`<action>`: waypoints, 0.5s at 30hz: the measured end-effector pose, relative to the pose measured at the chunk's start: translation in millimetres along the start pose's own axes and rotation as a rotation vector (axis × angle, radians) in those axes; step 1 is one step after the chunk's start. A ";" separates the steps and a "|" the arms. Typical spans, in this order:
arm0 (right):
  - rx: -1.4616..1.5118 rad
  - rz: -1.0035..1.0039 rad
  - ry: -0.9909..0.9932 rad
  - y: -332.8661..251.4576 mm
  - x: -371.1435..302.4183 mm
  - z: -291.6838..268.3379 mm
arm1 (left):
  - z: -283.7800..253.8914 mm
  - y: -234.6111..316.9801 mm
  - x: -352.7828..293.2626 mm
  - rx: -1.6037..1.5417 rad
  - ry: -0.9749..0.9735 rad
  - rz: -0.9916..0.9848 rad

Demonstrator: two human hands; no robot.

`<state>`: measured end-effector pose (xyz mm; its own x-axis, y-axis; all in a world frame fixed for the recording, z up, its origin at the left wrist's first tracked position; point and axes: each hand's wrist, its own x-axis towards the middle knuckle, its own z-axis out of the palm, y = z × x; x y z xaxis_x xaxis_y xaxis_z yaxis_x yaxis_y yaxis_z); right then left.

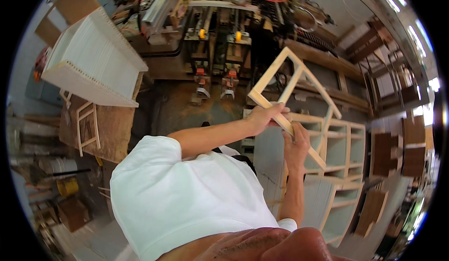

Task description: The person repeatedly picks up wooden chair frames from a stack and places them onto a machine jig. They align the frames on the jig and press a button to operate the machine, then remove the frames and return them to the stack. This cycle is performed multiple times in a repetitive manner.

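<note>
gripped pale wooden frame [291, 85], right of centre, by lower bar [284, 122] with left hand [263, 119] and right hand [297, 145]; risked clipping stacked wooden frames [348, 152], lower right, by letting one end sag, or hitting machine [238, 51], upper centre, by swinging wide.

On the left, a stack [96, 57] is resting on a worktop [116, 125], with a frame [96, 126] lying beside it. A machine [237, 51] is standing ahead; cabinets [348, 149] are standing right, partly behind a held frame [292, 82].
</note>
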<state>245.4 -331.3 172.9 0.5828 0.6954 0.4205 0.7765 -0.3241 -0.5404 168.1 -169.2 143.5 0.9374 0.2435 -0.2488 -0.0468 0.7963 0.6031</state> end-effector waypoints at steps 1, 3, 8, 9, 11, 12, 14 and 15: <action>0.030 -0.023 -0.048 -5.1 15.4 20.1 | -16.9 14.6 -1.7 -0.054 0.080 0.065; 0.050 -0.181 -0.066 -12.1 41.2 53.8 | -56.2 37.5 -2.5 -0.157 0.067 0.097; -0.051 -0.196 -0.251 -36.9 106.7 101.1 | -153.3 106.3 -2.7 -0.288 0.069 0.273; -0.019 -0.250 -0.256 -39.2 120.5 112.9 | -173.8 121.3 -0.3 -0.276 0.084 0.297; 0.043 -0.348 -0.258 -39.8 149.8 144.7 | -199.4 145.7 7.2 -0.295 0.119 0.332; 0.013 -0.404 -0.231 -43.1 162.8 158.5 | -209.0 158.1 10.6 -0.299 0.143 0.343; 0.025 -0.443 -0.212 -49.0 187.6 186.1 | -228.6 183.1 15.9 -0.295 0.105 0.362; 0.029 -0.463 -0.203 -53.6 199.4 197.2 | -239.1 193.9 18.7 -0.306 0.100 0.372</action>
<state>272.8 -48.8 142.0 0.1178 0.8737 0.4719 0.9340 0.0639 -0.3515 94.0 122.2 74.7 0.8008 0.5825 -0.1391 -0.4856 0.7675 0.4185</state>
